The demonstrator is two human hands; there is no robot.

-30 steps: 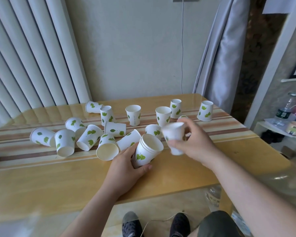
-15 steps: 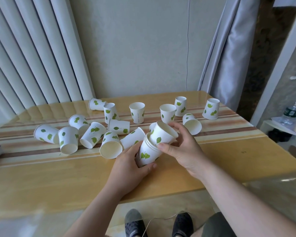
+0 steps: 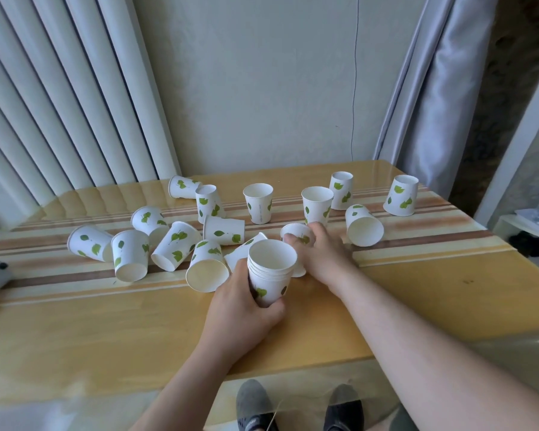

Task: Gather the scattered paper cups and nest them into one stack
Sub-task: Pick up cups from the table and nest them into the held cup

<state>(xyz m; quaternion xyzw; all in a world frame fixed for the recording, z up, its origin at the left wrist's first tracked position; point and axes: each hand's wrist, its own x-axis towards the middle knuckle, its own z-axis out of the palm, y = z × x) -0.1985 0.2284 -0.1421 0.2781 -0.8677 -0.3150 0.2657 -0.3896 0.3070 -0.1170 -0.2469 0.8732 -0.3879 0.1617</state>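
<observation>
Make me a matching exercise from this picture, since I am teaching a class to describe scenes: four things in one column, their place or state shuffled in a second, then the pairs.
Things
1. stack of cups
2. right hand
3. cup at the far right
4. cable

Place or state
A. upside down on the table
B. hanging down the wall
C. held upright in the left hand
D. closing on a single cup behind the stack

Pairs: 1-C, 2-D, 3-A, 4-B
</observation>
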